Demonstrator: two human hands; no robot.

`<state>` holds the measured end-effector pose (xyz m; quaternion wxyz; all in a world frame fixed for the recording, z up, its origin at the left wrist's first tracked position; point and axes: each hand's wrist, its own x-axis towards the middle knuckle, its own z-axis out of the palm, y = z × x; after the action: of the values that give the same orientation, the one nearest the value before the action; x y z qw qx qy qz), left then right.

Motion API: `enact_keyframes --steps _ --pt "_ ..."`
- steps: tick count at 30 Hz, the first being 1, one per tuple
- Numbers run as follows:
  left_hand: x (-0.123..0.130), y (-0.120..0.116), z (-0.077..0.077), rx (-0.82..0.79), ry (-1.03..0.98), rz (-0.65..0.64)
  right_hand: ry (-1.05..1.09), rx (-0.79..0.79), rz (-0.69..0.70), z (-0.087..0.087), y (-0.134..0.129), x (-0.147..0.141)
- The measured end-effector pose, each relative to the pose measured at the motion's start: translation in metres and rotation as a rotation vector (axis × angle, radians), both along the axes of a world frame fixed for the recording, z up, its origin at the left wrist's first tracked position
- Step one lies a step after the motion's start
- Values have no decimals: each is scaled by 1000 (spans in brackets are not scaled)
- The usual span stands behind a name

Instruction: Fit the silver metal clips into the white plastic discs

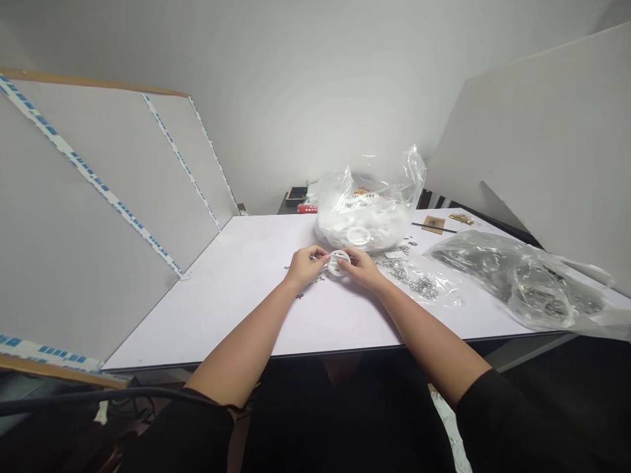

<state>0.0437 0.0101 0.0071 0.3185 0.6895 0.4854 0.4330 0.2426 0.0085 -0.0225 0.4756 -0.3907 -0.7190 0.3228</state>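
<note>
White disc is pinched in the right hand over the tabletop; the left hand meets its left edge, its own grip unclear. Steady, light pressure should prevent slipping.

Left and right of the matte black cloth worn in the middle, loose black fabric sleeves stop short. Beyond that cloth, the slim forearms, left hand and right hand are bare.

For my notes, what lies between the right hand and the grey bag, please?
In the head view, a clear bag with silvery pieces lies between the right hand and the grey bag.
</note>
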Motion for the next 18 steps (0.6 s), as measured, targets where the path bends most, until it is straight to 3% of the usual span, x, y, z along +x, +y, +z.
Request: enact_keyframes --steps 11,18 --pt "1 -5 3 24 46 -12 -16 16 44 2 -3 -1" --pt "1 0 -3 48 42 -64 8 2 92 6 -6 -1"
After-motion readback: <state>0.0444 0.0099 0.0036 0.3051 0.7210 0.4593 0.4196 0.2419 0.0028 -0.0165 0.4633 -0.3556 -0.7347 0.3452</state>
